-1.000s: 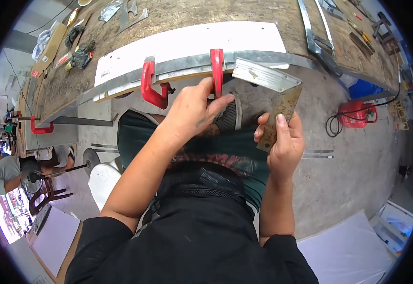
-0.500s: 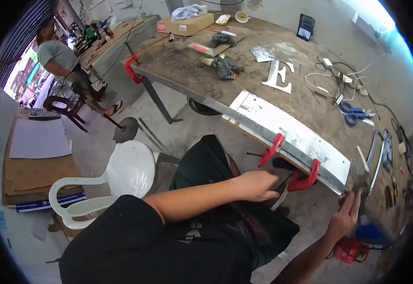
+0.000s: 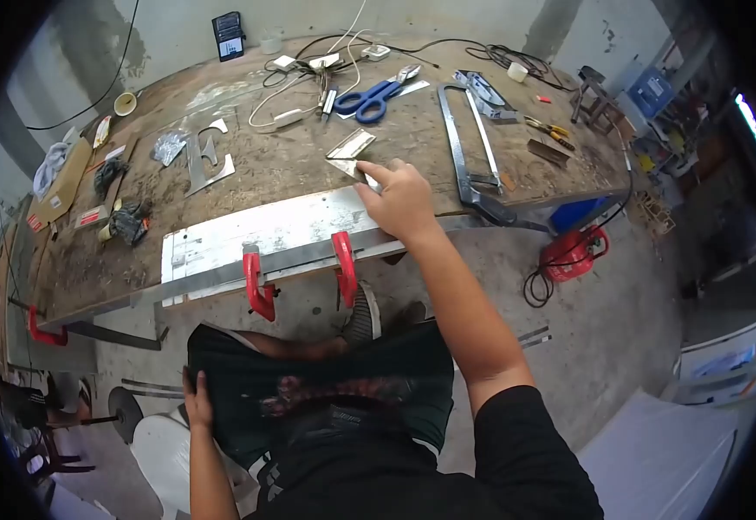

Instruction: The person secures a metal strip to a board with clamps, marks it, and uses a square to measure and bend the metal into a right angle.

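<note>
head view: right hand (image 3: 404,201) reaches over the clamped metal sheet (image 3: 256,234), fingertips on a try square (image 3: 350,154), gripping nothing; left hand (image 3: 197,406) grasps the shorts (image 3: 308,381).

A sheet (image 3: 256,234) lay at the desk's (image 3: 308,169) front edge, held by two clamps (image 3: 257,286). A square (image 3: 350,154) lay behind it, scissors (image 3: 376,97) farther back, a hacksaw (image 3: 469,147) to the right.

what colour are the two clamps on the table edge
Red clamps, clearest in the head view.
</note>
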`<state>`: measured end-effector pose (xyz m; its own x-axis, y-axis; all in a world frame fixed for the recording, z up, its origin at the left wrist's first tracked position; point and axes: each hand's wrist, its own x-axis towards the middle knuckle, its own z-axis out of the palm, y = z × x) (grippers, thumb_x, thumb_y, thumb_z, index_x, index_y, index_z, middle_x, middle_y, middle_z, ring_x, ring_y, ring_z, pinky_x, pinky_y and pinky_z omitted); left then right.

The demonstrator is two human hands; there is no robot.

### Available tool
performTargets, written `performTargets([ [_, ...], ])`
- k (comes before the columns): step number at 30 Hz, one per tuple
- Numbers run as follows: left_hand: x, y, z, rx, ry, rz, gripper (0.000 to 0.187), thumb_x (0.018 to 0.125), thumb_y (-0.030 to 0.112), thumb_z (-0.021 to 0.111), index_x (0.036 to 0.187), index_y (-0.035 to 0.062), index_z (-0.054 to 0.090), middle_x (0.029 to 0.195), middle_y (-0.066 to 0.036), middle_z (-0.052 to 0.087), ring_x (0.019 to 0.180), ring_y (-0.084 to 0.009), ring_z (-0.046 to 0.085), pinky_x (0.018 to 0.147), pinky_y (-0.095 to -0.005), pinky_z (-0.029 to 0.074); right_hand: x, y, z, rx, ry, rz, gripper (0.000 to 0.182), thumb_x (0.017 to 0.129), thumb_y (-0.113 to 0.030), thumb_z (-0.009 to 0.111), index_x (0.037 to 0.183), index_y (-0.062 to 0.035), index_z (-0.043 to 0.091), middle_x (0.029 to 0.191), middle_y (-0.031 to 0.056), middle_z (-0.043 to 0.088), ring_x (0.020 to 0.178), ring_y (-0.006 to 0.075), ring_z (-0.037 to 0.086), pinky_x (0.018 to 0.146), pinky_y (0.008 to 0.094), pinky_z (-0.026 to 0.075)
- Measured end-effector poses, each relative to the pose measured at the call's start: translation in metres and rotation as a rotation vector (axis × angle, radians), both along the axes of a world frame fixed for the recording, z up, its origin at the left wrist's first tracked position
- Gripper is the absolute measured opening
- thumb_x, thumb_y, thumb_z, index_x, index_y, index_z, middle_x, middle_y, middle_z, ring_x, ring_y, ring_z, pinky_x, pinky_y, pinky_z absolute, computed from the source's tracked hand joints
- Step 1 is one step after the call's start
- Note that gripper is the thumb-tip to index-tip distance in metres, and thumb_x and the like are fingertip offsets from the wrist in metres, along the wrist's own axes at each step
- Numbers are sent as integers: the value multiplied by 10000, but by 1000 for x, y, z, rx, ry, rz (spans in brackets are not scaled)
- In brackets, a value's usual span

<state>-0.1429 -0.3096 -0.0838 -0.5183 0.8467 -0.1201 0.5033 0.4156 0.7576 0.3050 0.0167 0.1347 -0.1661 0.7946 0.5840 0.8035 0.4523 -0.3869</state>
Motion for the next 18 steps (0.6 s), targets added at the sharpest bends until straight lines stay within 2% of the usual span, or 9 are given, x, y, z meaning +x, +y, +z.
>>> performTargets([
  [4, -13, -11, -12, 54, -1191, 156, 744, 1059, 577, 468, 1511, -14, 475, 1528, -162, 518, 1374, -284, 528, 1175, -372, 388, 6, 3, -9, 84, -54, -2, 344, 834, -318, 782, 1138, -157, 776, 913, 207, 675, 906, 415, 651, 773, 501, 526],
  [5, 11, -7, 27, 27, -1174, 127, 774, 1052, 623, 439, 1527, 12, 466, 1514, -138, 537, 1341, -257, 560, 1163, -372, 411, 13, 4, -9, 10, -53, 43, 353, 841, -300, 780, 1152, -133, 770, 959, 237, 693, 958, 425, 664, 819, 493, 531],
  [7, 5, -12, 2, 38, -1206, 203, 734, 1083, 589, 373, 1553, 28, 434, 1502, -107, 554, 1341, -242, 557, 1166, -367, 407, 18, 9, -19, 120, -134, 58, 367, 866, -248, 760, 1199, -93, 754, 1061, 219, 730, 1000, 413, 688, 902, 458, 531],
  [8, 28, -1, 57, -18, -1071, 224, 759, 1082, 596, 371, 1586, 29, 370, 1589, -108, 458, 1441, -241, 446, 1218, -376, 322, 19, 10, -14, 9, -61, 96, 363, 874, -212, 750, 1210, -74, 748, 1101, 204, 731, 994, 373, 701, 884, 433, 536],
  [10, 16, -5, 32, 59, -993, 203, 698, 1098, 535, 368, 1577, 27, 392, 1589, -108, 460, 1443, -229, 437, 1230, -363, 282, 21, 21, -24, -13, -107, 24, 343, 909, -167, 717, 1234, -55, 732, 926, 124, 674, 805, 273, 626, 767, 364, 499],
  [11, 12, -5, 32, 13, -917, 233, 627, 1097, 475, 391, 1496, 5, 504, 1478, -128, 573, 1333, -238, 548, 1172, -366, 374, 25, 21, -21, -26, -87, 73, 355, 934, -171, 695, 1274, -69, 714, 905, 102, 628, 777, 260, 568, 744, 363, 477],
  [12, -5, -2, -17, -66, -1099, 452, 530, 1082, 397, 436, 1369, -11, 617, 1296, -125, 683, 1141, -240, 655, 1049, -374, 484, 24, 21, -21, -48, -108, 65, 368, 953, -174, 674, 1309, -85, 695, 1018, 137, 659, 883, 280, 625, 800, 370, 495],
  [14, -18, 1, -50, -55, -1004, 532, 517, 1054, 416, 480, 1292, 4, 682, 1197, -152, 722, 1020, -263, 698, 967, -390, 527, 21, 20, -15, -174, -81, 78, 364, 985, -187, 654, 1332, -81, 678, 1196, 185, 667, 1107, 345, 657, 937, 394, 494],
  [18, -24, 3, -57, -102, -1066, 544, 440, 1019, 329, 545, 1297, 21, 692, 1210, -147, 722, 1064, -274, 690, 974, -405, 521, 14, 12, -4, -212, -66, 88, 375, 999, -172, 635, 1355, -54, 656, 1204, 190, 664, 1121, 339, 649, 960, 378, 481],
])
